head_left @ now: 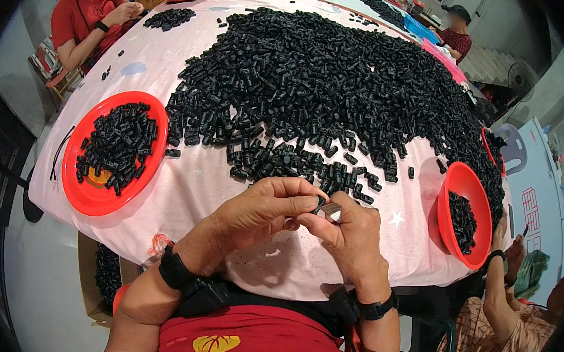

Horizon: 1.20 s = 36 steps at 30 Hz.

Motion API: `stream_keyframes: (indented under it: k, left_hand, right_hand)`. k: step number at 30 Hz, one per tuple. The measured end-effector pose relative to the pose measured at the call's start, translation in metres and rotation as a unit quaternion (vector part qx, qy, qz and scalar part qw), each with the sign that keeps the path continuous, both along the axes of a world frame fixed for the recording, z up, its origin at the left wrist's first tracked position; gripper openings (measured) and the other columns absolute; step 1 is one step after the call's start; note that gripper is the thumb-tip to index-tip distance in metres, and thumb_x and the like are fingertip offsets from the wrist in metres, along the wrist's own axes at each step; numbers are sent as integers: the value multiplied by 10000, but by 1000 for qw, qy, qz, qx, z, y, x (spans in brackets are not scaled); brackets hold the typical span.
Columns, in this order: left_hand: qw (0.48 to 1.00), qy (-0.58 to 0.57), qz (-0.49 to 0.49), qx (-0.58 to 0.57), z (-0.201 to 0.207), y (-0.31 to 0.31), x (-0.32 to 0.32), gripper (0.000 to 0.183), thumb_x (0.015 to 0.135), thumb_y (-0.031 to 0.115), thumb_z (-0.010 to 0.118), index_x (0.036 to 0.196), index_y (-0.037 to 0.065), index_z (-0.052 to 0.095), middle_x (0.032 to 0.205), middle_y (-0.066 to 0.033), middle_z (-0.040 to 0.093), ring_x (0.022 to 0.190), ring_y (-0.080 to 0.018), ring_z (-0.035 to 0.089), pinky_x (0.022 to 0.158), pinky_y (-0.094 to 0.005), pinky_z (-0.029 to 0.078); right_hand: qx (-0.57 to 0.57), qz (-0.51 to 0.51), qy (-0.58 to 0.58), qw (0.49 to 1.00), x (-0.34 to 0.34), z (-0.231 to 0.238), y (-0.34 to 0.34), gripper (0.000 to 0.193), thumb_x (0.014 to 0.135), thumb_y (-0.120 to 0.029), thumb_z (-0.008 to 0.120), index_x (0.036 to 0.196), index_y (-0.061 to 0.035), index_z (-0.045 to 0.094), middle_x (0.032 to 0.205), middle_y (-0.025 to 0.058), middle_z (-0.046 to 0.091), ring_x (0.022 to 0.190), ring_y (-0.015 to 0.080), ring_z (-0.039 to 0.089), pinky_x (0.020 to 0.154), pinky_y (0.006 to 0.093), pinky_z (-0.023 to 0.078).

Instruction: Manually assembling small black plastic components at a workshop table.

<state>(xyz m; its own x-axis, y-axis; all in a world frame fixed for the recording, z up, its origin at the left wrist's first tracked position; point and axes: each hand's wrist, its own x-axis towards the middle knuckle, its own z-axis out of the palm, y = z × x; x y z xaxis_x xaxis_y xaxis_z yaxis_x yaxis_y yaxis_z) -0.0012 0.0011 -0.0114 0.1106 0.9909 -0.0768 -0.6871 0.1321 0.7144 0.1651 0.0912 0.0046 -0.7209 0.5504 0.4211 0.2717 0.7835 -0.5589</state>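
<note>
Above the near edge of the cloth-covered table, my two hands meet with their fingertips close together. Thumb and fingers of my left hand (259,211) are closed on a small black cylindrical piece (322,201), mostly covered by the fingers. My right hand (352,232) pinches a small flat silvery tool (332,212), blade-like, against or right beside that piece. Just beyond them lies a large heap of similar black cylindrical pieces (317,78), with stray ones along its near edge.
On the left, a red plate (95,205) carries black pieces; on the right, a red bowl (461,180) holds more. A cardboard box (89,273) of black pieces stands below the table's left edge. Other people sit around the table, one close on my right.
</note>
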Motion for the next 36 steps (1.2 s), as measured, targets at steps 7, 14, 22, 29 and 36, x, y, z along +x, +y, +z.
stream_keyframes:
  k: [7, 14, 22, 29, 36]
  left_hand:
    - [1000, -20, -2, -9, 5, -1, 0, 195, 907, 123, 620, 1084, 42, 612, 995, -21, 643, 859, -80, 609, 767, -228, 490]
    - [1000, -19, -11, -6, 3, -1, 0, 197, 903, 125, 625, 1082, 45, 610, 964, -13, 645, 859, -79, 612, 776, -226, 493]
    - [999, -19, -9, -28, 4, -2, 1, 184, 903, 127, 626, 1071, 52, 612, 954, -4, 645, 852, -76, 611, 783, -238, 488]
    - [999, -17, 4, -28, 0, -2, 0, 180, 900, 132, 630, 1059, 50, 612, 961, -10, 643, 848, -81, 609, 770, -236, 483]
    - [999, -23, 1, -33, 6, -2, 2, 185, 898, 126, 628, 1059, 37, 607, 974, -22, 640, 863, -87, 609, 779, -244, 489]
  right_hand:
    - [-1, 2, -9, 1000, 0, 1, 0, 481, 743, -515, 720, 706, -67, 548, 521, 82, 572, 473, 265, 609, 420, 339, 452]
    - [-8, 4, -7, 1000, 0, 0, 1, 490, 741, -524, 717, 696, -64, 554, 518, 78, 568, 474, 260, 611, 423, 341, 455]
    - [-15, 13, -23, 1000, 1, 1, 2, 474, 758, -518, 705, 710, -64, 577, 533, 85, 569, 477, 266, 607, 430, 340, 453]
    - [-2, 18, -35, 999, -2, -1, -1, 467, 755, -498, 715, 733, -49, 589, 558, 97, 590, 477, 278, 601, 429, 339, 456]
    - [-27, 3, 1, 1000, 2, 0, 1, 454, 744, -448, 767, 685, -49, 557, 518, 60, 552, 477, 143, 586, 449, 277, 438]
